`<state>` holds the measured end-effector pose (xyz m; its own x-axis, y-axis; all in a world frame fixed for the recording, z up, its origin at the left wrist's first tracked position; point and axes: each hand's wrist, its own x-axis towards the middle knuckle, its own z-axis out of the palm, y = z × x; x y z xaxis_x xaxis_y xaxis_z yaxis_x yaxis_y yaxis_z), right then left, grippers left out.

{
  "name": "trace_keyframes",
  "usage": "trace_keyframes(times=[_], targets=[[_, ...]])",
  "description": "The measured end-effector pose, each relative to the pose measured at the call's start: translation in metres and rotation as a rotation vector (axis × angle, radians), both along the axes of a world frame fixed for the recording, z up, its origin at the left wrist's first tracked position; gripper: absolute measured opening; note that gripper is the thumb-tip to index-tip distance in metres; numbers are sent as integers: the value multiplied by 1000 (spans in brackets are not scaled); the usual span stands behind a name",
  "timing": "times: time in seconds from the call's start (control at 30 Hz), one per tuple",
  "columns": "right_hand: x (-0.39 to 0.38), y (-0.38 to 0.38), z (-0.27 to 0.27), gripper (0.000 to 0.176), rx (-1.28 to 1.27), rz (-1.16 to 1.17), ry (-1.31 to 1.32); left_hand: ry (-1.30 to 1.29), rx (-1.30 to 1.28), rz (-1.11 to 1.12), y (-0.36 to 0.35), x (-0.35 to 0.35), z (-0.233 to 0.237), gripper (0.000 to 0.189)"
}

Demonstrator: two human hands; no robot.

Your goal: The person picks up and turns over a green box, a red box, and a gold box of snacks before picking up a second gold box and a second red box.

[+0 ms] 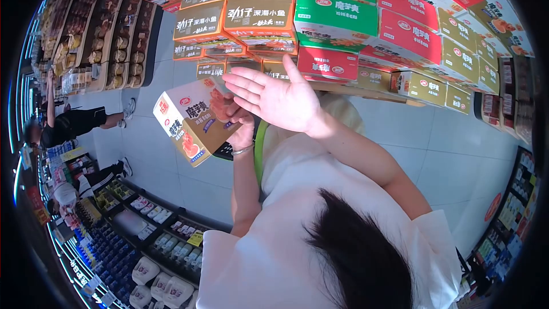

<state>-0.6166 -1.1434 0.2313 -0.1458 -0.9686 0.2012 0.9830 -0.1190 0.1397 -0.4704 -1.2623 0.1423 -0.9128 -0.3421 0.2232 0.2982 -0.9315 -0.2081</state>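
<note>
My left hand (243,127) grips the right side of a gold and pale box (197,115) with red food pictures. The box is tilted, with its top and one side facing the camera. To the right, my right hand (284,96) is raised with palm up to view, fingers stretched toward the left and thumb apart, holding nothing. Its fingertips are close to the box's upper right corner; whether they touch it cannot be told. Beyond both hands rises a stack of gold-and-orange boxes (258,11), green boxes (335,12) and red boxes (409,33).
Shelves with packaged goods (117,48) stand at the left, and shelves of bottles and tubs (171,246) at the lower left. A person in black (83,119) is at the far left. Grey floor tiles (400,126) show beneath the stack. Another shelf (514,206) is at right.
</note>
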Motion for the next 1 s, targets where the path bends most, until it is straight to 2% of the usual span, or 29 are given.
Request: trace_keyframes(times=[0.1, 0.2, 0.27, 0.57, 0.7, 0.77, 0.9, 0.93, 1.0], targets=[[-5, 5, -1, 95, 37, -29, 19, 10, 26, -41, 1, -5, -2, 46], [-9, 12, 0, 94, 61, -43, 27, -87, 21, -46, 3, -5, -6, 44], [-12, 16, 0, 95, 36, -24, 5, -13, 45, -22, 5, -7, -8, 49], [-17, 24, -4, 96, 81, -50, 120, 12, 45, -38, 7, -13, -5, 54], [-16, 27, -5, 97, 117, -81, 169, 1, 76, -43, 5, -15, -5, 51], [-16, 27, -7, 97, 133, -79, 188, -135, 7, 37, 5, -17, -2, 49], [-17, 25, -11, 96, 204, -63, 294, -280, -124, 62, 3, -17, 5, 49], [-17, 25, -12, 97, 229, -59, 342, -238, -153, 41, -2, -12, -9, 54], [-16, 26, -10, 98, 255, -54, 391, -489, -222, 168, -8, -3, -14, 63]])
